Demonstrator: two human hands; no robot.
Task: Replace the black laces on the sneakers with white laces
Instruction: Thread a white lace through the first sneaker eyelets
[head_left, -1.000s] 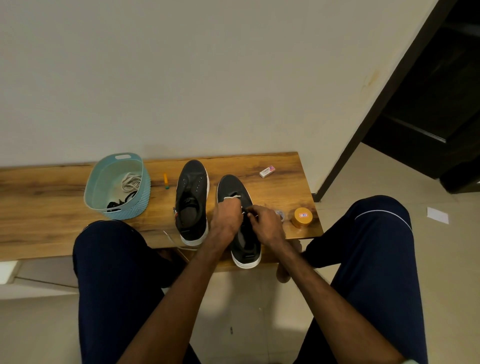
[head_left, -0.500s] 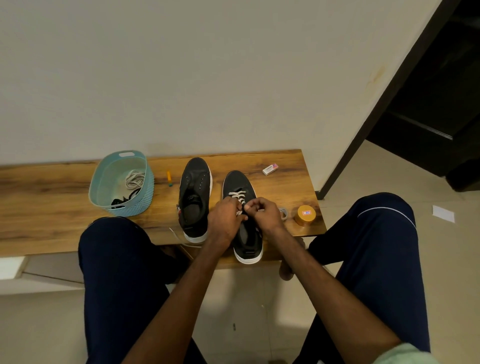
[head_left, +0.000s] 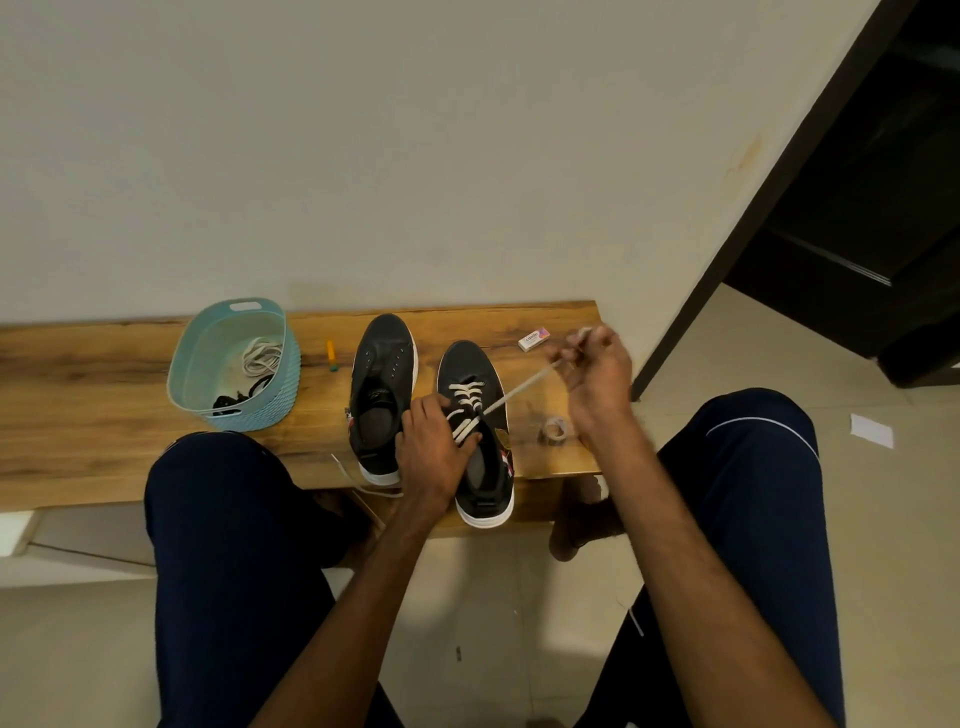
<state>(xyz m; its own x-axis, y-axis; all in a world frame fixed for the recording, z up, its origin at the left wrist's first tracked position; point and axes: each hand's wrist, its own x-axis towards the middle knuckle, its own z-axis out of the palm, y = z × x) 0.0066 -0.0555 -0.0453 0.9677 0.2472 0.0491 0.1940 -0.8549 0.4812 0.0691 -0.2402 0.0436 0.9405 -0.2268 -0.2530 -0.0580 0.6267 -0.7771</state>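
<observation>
The right hand (head_left: 597, 374), motion-blurred, pinches the white lace (head_left: 519, 389) in its fingers, taut from the half-laced sneaker (head_left: 465, 364) on the surface (head_left: 104, 415). The left hand (head_left: 431, 449) covers that sneaker's eyelets; whether its fingers pinch anything, I cannot tell.

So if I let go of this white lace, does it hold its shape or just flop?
Probably flops: the white lace looks straight only because the right hand pulls it taut from the right sneaker. The spare lace in the basket lies in loose coils, so likely limp and light.
</observation>
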